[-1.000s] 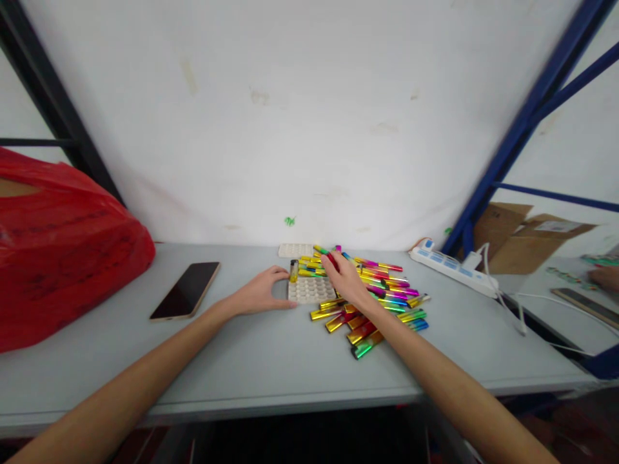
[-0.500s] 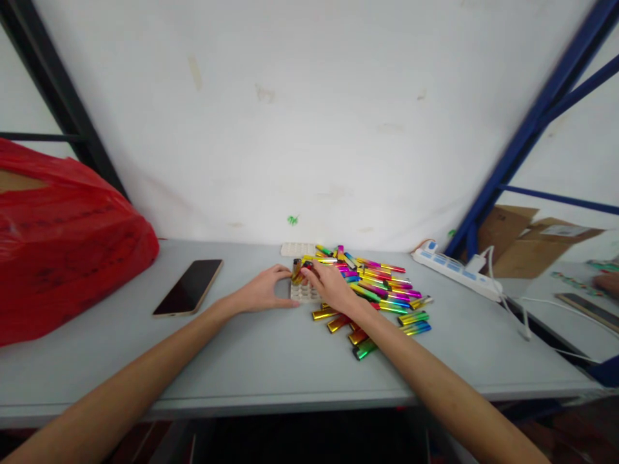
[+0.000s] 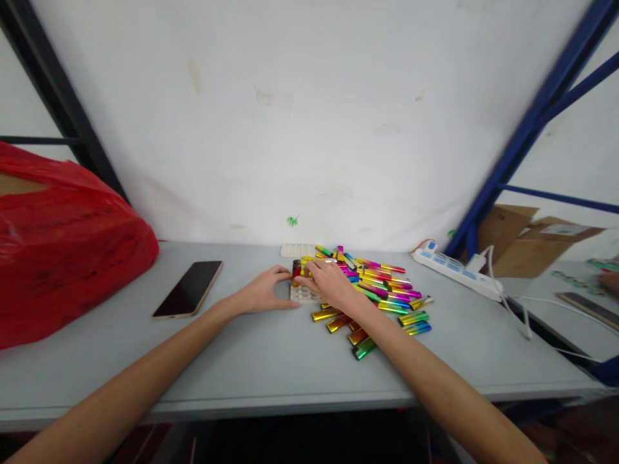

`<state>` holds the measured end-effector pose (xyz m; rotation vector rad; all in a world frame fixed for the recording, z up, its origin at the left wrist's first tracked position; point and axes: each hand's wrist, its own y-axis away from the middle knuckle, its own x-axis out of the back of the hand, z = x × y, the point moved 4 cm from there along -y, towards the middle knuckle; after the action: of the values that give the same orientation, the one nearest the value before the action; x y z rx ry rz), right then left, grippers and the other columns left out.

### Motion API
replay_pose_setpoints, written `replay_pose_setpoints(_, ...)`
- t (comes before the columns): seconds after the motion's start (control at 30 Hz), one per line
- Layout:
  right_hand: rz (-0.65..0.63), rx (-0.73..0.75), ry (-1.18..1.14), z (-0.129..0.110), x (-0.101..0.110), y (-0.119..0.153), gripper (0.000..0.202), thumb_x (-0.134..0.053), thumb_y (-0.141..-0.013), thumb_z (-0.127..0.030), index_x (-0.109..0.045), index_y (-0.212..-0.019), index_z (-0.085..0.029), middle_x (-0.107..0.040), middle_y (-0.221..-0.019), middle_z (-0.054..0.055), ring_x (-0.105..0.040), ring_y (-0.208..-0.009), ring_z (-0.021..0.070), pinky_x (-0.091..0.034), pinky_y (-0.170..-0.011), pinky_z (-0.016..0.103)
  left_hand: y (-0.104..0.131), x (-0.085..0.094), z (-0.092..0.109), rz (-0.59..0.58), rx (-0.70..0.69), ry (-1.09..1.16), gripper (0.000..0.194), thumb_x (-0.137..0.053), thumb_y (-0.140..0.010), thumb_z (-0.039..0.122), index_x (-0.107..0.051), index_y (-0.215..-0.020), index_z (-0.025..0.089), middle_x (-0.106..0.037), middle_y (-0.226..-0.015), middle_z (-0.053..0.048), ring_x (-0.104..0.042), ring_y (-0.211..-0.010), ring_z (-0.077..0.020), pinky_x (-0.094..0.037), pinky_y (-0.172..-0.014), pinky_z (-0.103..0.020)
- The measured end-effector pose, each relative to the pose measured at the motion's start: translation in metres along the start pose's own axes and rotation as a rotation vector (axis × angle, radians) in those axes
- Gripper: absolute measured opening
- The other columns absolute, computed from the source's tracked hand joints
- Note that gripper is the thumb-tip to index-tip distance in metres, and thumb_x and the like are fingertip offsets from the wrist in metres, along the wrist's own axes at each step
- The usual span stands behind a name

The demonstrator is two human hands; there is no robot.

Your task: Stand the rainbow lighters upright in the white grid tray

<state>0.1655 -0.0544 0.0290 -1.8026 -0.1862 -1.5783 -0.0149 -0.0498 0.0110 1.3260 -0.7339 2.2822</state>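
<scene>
A small white tray with round holes (image 3: 304, 294) lies on the grey table. Two lighters with black tops (image 3: 296, 267) stand upright at its back left corner. My left hand (image 3: 265, 291) is at the tray's left side, thumb and fingers spread apart around that edge. Over the tray's right part is my right hand (image 3: 329, 282), its fingers closed at the standing lighters; whatever they grip is hidden. Shiny multicoloured lighters (image 3: 382, 283) lie in a loose pile to the right, partly under my right forearm.
A second white tray (image 3: 297, 249) lies near the wall. On the left are a black phone (image 3: 189, 288) and a red plastic bag (image 3: 72, 251). A white power strip (image 3: 457, 272) with cables and a cardboard box (image 3: 536, 248) are at the right.
The red lighter that my right hand held now stands in the tray beside the other one. My right hand has shifted slightly right. My left hand has barely moved.
</scene>
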Motion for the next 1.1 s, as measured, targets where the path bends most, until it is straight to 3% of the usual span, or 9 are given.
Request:
replay_pose_setpoints(0.17,-0.052,-0.061,0.032,0.045,0.010,0.012,0.031,-0.041,-0.110,-0.031,-0.067,-0.114,-0.016,-0.070,-0.114,0.013,-0.064,-0.111,0.0237,-0.047,-0.100,0.037,0.001,0.001,0.000,-0.005,0.019,-0.005,0.078,-0.074,-0.073,0.074,-0.069,-0.128,0.019,-0.063,-0.135,-0.012,-0.062,-0.124,-0.0329,-0.046,-0.113,-0.041)
replay_pose_setpoints(0.3,-0.109,-0.299,0.107,0.094,0.013,0.029,0.034,-0.043,-0.109,-0.034,-0.062,-0.131,-0.017,-0.066,-0.127,0.015,-0.060,-0.119,0.0259,-0.046,-0.101,0.036,0.001,0.001,0.001,-0.020,0.029,-0.015,0.079,-0.074,-0.074,0.073,-0.068,-0.130,0.018,-0.062,-0.137,-0.013,-0.061,-0.126,-0.0326,-0.046,-0.114,-0.039)
replay_pose_setpoints(0.4,-0.214,-0.430,0.127,0.115,0.009,0.036,0.035,-0.046,-0.107,-0.039,-0.068,-0.124,-0.017,-0.067,-0.125,0.016,-0.062,-0.118,0.0276,-0.046,-0.100,0.038,0.001,0.002,0.001,-0.023,0.037,-0.022,0.080,-0.074,-0.073,0.073,-0.068,-0.130,0.018,-0.062,-0.137,-0.013,-0.060,-0.127,-0.0332,-0.045,-0.115,-0.039)
replay_pose_setpoints(0.6,-0.224,-0.516,0.073,0.123,0.004,0.036,0.028,-0.054,-0.103,-0.035,-0.073,-0.114,-0.017,-0.067,-0.120,0.015,-0.063,-0.115,0.0269,-0.045,-0.098,0.037,0.001,0.001,-0.001,-0.024,0.020,-0.019,0.079,-0.073,-0.074,0.074,-0.068,-0.130,0.018,-0.062,-0.137,-0.014,-0.060,-0.127,-0.0338,-0.046,-0.114,-0.042)
replay_pose_setpoints(0.77,-0.119,-0.551,0.083,0.129,0.004,0.035,0.036,-0.046,-0.107,-0.036,-0.067,-0.129,-0.016,-0.064,-0.132,0.019,-0.060,-0.121,0.0285,-0.045,-0.099,0.039,0.001,0.003,0.001,-0.014,0.022,-0.016,0.076,-0.073,-0.073,0.074,-0.069,-0.127,0.019,-0.062,-0.136,-0.013,-0.061,-0.125,-0.0342,-0.047,-0.113,-0.042)
replay_pose_setpoints(0.97,-0.197,-0.531,0.126,0.135,-0.002,0.030,0.030,-0.047,-0.105,-0.027,-0.073,-0.115,-0.017,-0.068,-0.125,0.016,-0.060,-0.121,0.0284,-0.042,-0.102,0.043,0.001,0.003,0.005,-0.049,0.042,-0.011,0.082,-0.073,-0.074,0.073,-0.066,-0.131,0.014,-0.060,-0.139,-0.016,-0.059,-0.128,-0.0342,-0.044,-0.115,-0.041)
replay_pose_setpoints(1.1,-0.222,-0.583,0.123,0.142,-0.005,0.029,0.031,-0.052,-0.104,-0.034,-0.073,-0.119,-0.017,-0.065,-0.129,0.018,-0.058,-0.123,0.0307,-0.044,-0.100,0.044,0.001,0.003,0.004,-0.040,0.035,-0.005,0.081,-0.073,-0.074,0.073,-0.066,-0.131,0.016,-0.060,-0.138,-0.015,-0.059,-0.127,-0.0340,-0.044,-0.115,-0.042)
